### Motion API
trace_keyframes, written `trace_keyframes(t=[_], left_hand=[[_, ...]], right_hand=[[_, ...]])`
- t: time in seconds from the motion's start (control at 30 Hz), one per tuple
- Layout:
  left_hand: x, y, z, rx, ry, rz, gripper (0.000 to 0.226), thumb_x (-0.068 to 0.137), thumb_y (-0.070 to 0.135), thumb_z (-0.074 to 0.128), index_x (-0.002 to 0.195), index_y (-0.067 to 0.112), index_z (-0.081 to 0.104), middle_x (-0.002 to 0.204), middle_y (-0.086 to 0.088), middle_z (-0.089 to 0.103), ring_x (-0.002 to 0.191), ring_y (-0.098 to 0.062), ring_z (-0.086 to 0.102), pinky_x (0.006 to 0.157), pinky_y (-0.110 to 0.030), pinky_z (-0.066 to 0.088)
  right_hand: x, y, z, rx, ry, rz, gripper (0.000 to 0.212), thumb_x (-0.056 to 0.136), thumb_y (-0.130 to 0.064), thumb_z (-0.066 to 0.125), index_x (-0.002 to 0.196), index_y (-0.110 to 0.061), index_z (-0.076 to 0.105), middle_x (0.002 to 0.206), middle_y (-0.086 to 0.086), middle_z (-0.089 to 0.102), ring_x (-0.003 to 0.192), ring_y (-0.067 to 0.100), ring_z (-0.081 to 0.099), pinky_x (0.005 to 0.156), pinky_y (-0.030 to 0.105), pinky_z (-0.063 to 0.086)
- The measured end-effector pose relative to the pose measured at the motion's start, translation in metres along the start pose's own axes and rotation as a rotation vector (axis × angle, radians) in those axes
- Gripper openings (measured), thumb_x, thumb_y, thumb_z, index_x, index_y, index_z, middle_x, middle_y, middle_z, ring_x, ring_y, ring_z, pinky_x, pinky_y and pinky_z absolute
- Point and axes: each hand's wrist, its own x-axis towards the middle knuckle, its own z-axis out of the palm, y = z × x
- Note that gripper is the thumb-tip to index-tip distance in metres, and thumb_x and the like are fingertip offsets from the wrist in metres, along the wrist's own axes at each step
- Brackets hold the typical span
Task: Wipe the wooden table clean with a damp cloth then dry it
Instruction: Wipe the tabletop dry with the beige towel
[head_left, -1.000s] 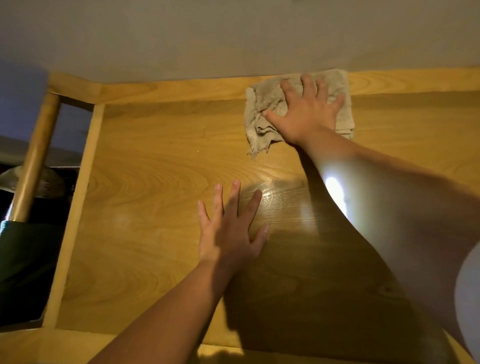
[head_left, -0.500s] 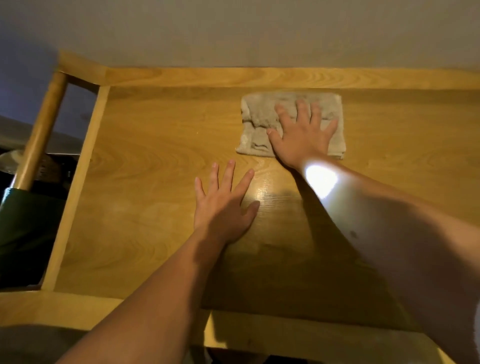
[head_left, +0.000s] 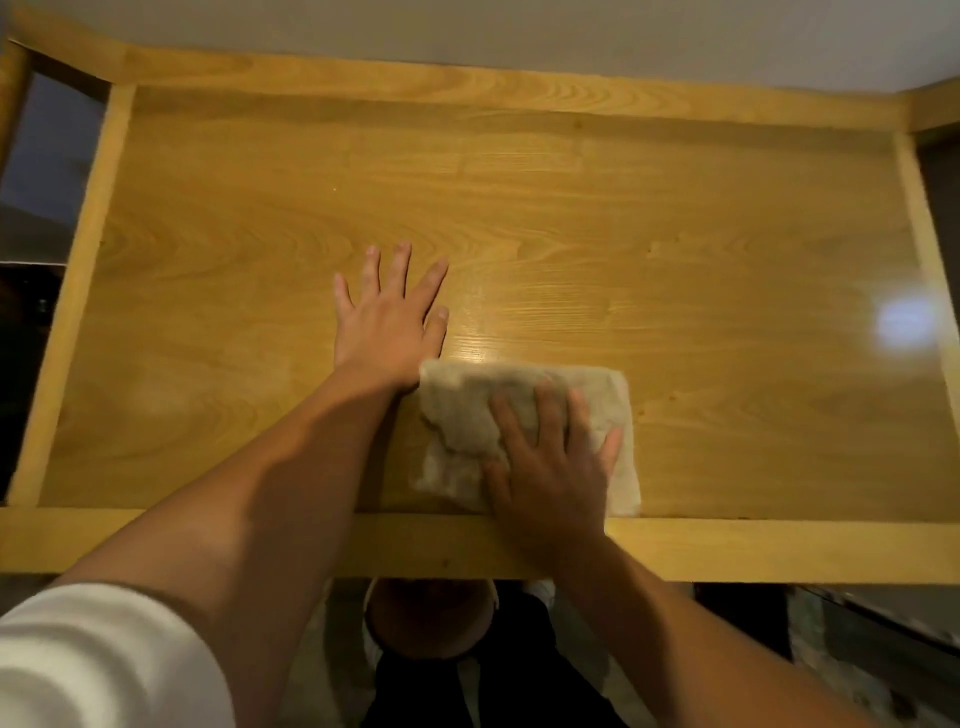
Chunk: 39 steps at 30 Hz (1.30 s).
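The wooden table (head_left: 675, 218) has a sunken top framed by a raised rim on all sides. A folded beige cloth (head_left: 467, 410) lies flat near the front rim, a little right of the middle. My right hand (head_left: 550, 457) presses flat on the cloth with straight, spread fingers, its heel over the front rim. My left hand (head_left: 389, 317) rests flat on the bare wood just beyond the cloth's left corner, fingers spread and pointing toward the wall.
A pale wall (head_left: 519, 31) runs along the table's far rim. A bright light reflection (head_left: 901, 325) shines on the wood at the right. Dark gaps lie beyond the left rim. Below the front rim are my legs and the floor (head_left: 332, 665).
My right hand has dragged the cloth from the far edge of the table back to the front rim. My left hand has stayed flat on the wood. The view has tilted downward.
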Motion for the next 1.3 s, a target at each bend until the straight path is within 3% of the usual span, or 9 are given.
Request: trace_keyframes(t=[0.13,0.53,0.8,0.93,1.03,1.17,1.3], left_hand=[[-0.002,0.000,-0.002,-0.009,0.008,0.000,0.060,0.098,0.054,0.019,0.157,0.042,0.010,0.169,-0.003,0.003,0.154,-0.033,-0.004,0.117,-0.064,0.002],[-0.002,0.000,0.002,0.018,0.034,-0.006,0.060,0.098,0.058,0.016,0.156,0.044,0.010,0.169,-0.001,0.004,0.154,-0.032,-0.003,0.118,-0.064,0.003],[0.000,0.007,-0.002,0.023,-0.023,-0.088,0.061,0.098,0.057,0.018,0.157,0.042,0.011,0.169,-0.001,0.000,0.153,-0.035,-0.005,0.114,-0.072,0.002],[0.003,0.073,-0.004,-0.055,-0.079,-0.159,0.078,0.091,0.061,0.030,0.157,0.021,0.015,0.169,-0.009,0.001,0.153,-0.038,-0.007,0.108,-0.079,0.004],[-0.014,0.123,0.013,-0.012,-0.071,-0.024,0.081,0.089,0.074,0.017,0.158,0.035,0.001,0.169,-0.004,-0.007,0.152,-0.038,-0.012,0.108,-0.078,0.000],[-0.015,0.127,0.022,0.003,-0.045,-0.047,0.083,0.085,0.081,0.007,0.157,0.041,0.002,0.169,-0.002,-0.006,0.152,-0.038,-0.010,0.109,-0.076,-0.001],[-0.014,0.130,0.025,0.024,-0.009,-0.043,0.082,0.086,0.081,0.007,0.157,0.041,0.003,0.169,-0.001,-0.004,0.153,-0.037,-0.008,0.110,-0.075,0.001]], right_hand=[[-0.049,-0.010,0.012,-0.001,-0.023,0.028,0.065,0.089,-0.060,0.044,0.150,-0.040,0.035,0.161,0.009,0.026,0.146,0.041,0.022,0.101,0.079,0.019],[-0.050,-0.008,0.008,0.026,-0.011,0.007,0.061,0.092,-0.056,0.041,0.150,-0.040,0.032,0.160,0.006,0.026,0.148,0.038,0.020,0.104,0.077,0.016],[-0.081,0.069,-0.006,0.003,-0.015,0.095,0.060,0.087,-0.053,0.044,0.146,-0.040,0.037,0.159,0.009,0.031,0.146,0.041,0.021,0.104,0.077,0.021],[-0.080,0.067,-0.012,0.021,-0.024,0.103,0.061,0.086,-0.060,0.044,0.144,-0.040,0.040,0.157,0.010,0.036,0.146,0.040,0.024,0.104,0.076,0.021],[-0.079,0.075,-0.014,0.037,-0.015,0.116,0.068,0.084,-0.078,0.036,0.143,-0.045,0.038,0.158,0.005,0.033,0.148,0.038,0.019,0.104,0.078,0.015],[-0.072,0.095,-0.016,0.089,-0.012,0.166,0.077,0.078,-0.090,0.025,0.140,-0.046,0.037,0.160,0.002,0.026,0.150,0.036,0.009,0.106,0.077,0.004],[-0.067,0.099,-0.014,0.022,-0.020,0.186,0.076,0.077,-0.088,0.037,0.136,-0.040,0.045,0.152,0.006,0.034,0.146,0.040,0.021,0.102,0.077,0.018]])
